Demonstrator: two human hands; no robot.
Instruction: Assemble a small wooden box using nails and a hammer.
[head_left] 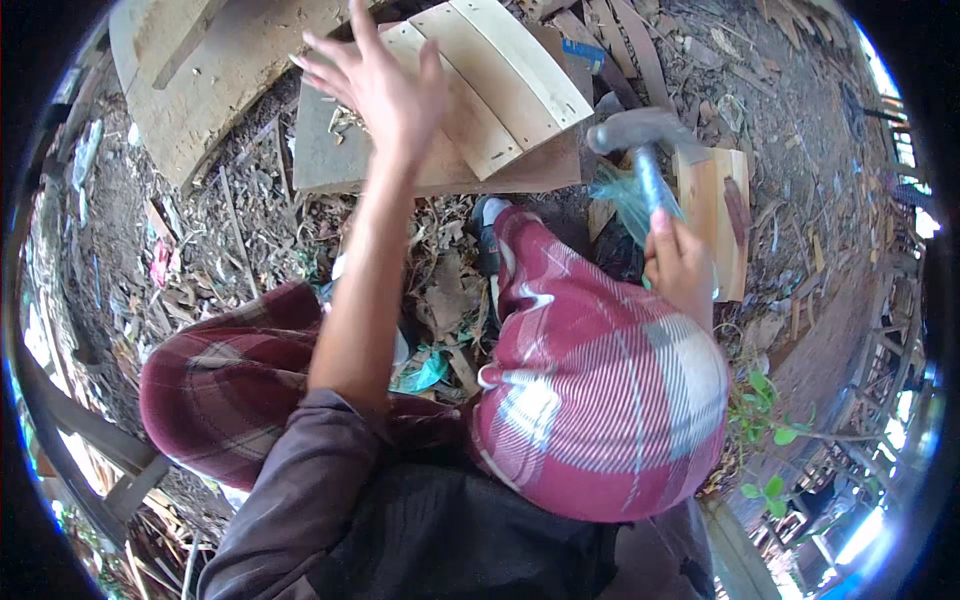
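Observation:
My left hand (pixel 385 95) is raised over a wooden board (pixel 330 150), its fingers spread and holding nothing. Beside it on that board lies a pale slatted wooden panel (pixel 490 75) with nail marks along its edges. In my right hand (pixel 680 255) is a hammer (pixel 650 180), gripped by its handle. The hammer's head, slightly blurred, hangs to the right of the board and is apart from the panel. Small wood chips are scattered on the board near my left wrist.
A large thick wooden piece (pixel 230 90) stands at the far left. Light planks (pixel 728 220) and a clear plastic bag (pixel 630 205) lie by my right hand. Wood scraps and litter cover the dirt ground. A green plant (pixel 770 430) grows at the right, near my knee (pixel 640 420).

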